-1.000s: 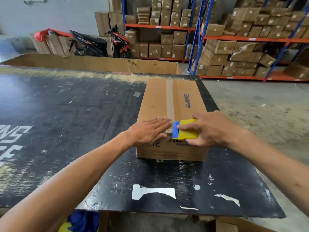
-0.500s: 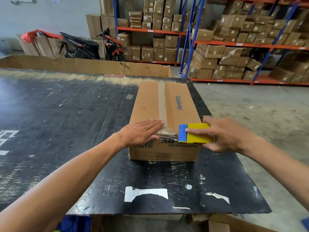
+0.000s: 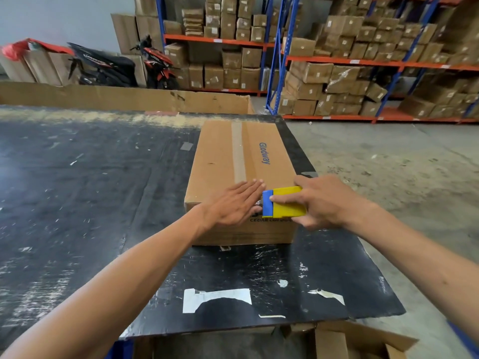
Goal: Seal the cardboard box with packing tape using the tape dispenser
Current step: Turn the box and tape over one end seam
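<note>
A long brown cardboard box [image 3: 220,156] printed "Glodway" lies on the black table [image 3: 90,190], with a strip of clear tape [image 3: 238,149] running along its top seam. My left hand [image 3: 234,206] rests flat, fingers together, on the box's near top edge over the tape's end. My right hand [image 3: 326,202] grips a yellow and blue tape dispenser [image 3: 282,202] just right of my left fingertips, at the box's near edge. A short shiny bit of tape shows between them.
Old tape scraps [image 3: 215,297] stick to the table's near part. A large flat cardboard sheet [image 3: 124,98] stands along the far edge. An open carton [image 3: 357,340] sits below the near edge. Shelving racks [image 3: 337,60] full of boxes and parked scooters [image 3: 103,66] stand behind; concrete floor lies right.
The dispenser pulled right, away from the box seam, half a second ago, then came back close to my left fingertips. My left hand stayed pressed on the box's near edge.
</note>
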A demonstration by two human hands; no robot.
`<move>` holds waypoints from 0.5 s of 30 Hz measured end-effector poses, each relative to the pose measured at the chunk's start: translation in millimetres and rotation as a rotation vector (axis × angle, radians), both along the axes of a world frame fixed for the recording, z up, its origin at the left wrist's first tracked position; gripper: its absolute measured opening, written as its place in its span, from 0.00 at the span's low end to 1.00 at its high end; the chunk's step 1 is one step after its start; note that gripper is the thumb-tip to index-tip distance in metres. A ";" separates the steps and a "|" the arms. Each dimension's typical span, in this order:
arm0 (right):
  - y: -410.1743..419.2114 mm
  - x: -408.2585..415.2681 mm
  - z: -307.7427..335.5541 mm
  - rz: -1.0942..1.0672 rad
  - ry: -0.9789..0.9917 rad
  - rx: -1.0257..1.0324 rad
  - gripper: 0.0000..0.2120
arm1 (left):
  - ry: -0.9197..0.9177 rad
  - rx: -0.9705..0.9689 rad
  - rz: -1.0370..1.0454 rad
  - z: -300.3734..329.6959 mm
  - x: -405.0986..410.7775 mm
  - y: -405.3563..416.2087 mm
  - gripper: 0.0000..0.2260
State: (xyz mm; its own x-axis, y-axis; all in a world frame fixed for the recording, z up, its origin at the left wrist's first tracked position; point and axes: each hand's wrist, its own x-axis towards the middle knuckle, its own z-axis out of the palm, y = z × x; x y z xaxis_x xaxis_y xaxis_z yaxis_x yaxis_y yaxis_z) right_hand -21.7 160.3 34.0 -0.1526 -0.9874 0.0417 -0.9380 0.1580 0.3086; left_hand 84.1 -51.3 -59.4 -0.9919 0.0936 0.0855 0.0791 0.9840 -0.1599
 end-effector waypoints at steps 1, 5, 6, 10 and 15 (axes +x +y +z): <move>-0.1 -2.3 -1.7 0.008 -0.018 -0.019 0.26 | -0.008 0.004 -0.001 -0.1 -0.8 -1.4 0.33; -2.7 -5.5 -2.4 0.025 0.003 -0.041 0.28 | -0.082 0.030 -0.012 4.8 -4.5 -6.6 0.35; -2.4 -6.1 -1.9 0.033 0.016 -0.057 0.28 | -0.076 0.029 -0.011 4.6 -5.4 -7.0 0.36; -0.4 -14.4 -3.6 0.090 -0.006 -0.081 0.26 | -0.066 0.066 0.005 0.3 -5.3 -9.4 0.36; 32.4 -47.7 1.7 0.135 -0.035 -0.102 0.27 | -0.045 0.073 0.031 1.5 -0.9 -8.6 0.33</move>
